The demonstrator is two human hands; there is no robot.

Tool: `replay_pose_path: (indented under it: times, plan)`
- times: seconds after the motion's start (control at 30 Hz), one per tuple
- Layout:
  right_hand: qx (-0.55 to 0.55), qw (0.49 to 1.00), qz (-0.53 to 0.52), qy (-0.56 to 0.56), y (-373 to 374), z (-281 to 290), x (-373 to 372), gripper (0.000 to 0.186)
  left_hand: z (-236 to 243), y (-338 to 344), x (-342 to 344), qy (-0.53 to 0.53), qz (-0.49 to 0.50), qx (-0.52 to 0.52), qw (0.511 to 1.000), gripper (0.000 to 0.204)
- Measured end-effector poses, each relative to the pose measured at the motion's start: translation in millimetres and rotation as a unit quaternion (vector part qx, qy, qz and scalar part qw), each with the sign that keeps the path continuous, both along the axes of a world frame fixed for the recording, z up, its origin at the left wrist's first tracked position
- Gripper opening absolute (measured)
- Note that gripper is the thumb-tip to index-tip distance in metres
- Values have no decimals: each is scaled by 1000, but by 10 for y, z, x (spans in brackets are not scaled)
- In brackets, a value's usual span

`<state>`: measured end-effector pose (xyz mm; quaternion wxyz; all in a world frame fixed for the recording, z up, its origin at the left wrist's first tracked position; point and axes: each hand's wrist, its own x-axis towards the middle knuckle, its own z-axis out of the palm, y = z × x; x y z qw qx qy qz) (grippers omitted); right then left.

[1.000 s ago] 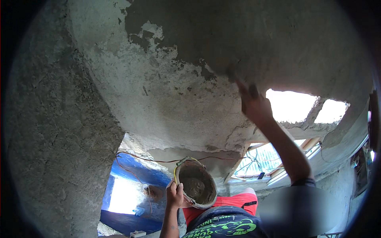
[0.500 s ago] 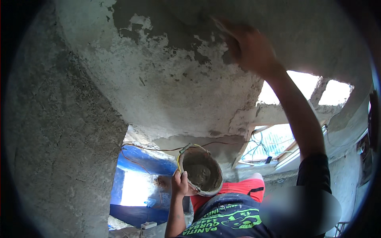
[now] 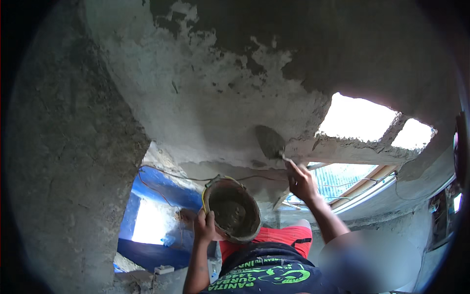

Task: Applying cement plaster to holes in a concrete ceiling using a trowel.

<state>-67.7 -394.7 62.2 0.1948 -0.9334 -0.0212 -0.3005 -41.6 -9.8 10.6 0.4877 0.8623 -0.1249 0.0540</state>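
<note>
Dropping away from the dark plaster (image 3: pixel 333 54) where it was half a second ago, the right hand (image 3: pixel 299 179) is now hovering much closer to the body, to the right of the bucket (image 3: pixel 256 210). Its fingers are curling closed around the handle of a trowel (image 3: pixel 270 141), whose dark blade is pointing far and left, in front of the pale wall (image 3: pixel 210 108); whether the blade is touching that wall I cannot tell. The left hand (image 3: pixel 203 225) is still gripping the bucket, closing on the near left of its rim with the thumb lying over the edge. The bucket is tilting in front of the red shorts (image 3: pixel 290 240), its mouth showing, and grey mortar (image 3: pixel 231 213) is lying inside. A yellow handle (image 3: pixel 203 197) is running along the left of the rim.

Far and right, daylight is coming through a large opening (image 3: pixel 360 120) and a smaller opening (image 3: pixel 414 134) beside it. A framed window (image 3: pixel 345 175) is sitting nearer than these, just beyond the right hand. A thin cable (image 3: pixel 259 177) is stretching across behind the bucket, and a blue wall (image 3: pixel 169 191) is showing to the left of it.
</note>
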Motion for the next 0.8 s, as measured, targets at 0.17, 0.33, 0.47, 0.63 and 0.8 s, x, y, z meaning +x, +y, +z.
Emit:
replay_pose_path:
  times: [0.17, 0.33, 0.47, 0.63, 0.8]
  plan:
    - [723, 655, 102, 196, 462, -656, -721, 53, -178, 7, 86, 12, 13, -33, 999, 26]
    - [921, 254, 159, 248, 450, -1354, -1338, 57, -73, -66, 276, 54, 18, 4, 998, 23]
    - [925, 232, 134, 269, 480, -1394, -1543, 58, -61, -105, 277, 47, 44, 7, 998, 22]
    - [883, 319, 150, 310, 443, -1356, -1530, 59, -91, -150, 271, 37, 69, 16, 997, 22]
    - [673, 607, 152, 395, 336, -1201, -1195, 50, -93, -182, 304, 39, 75, 16, 996, 22]
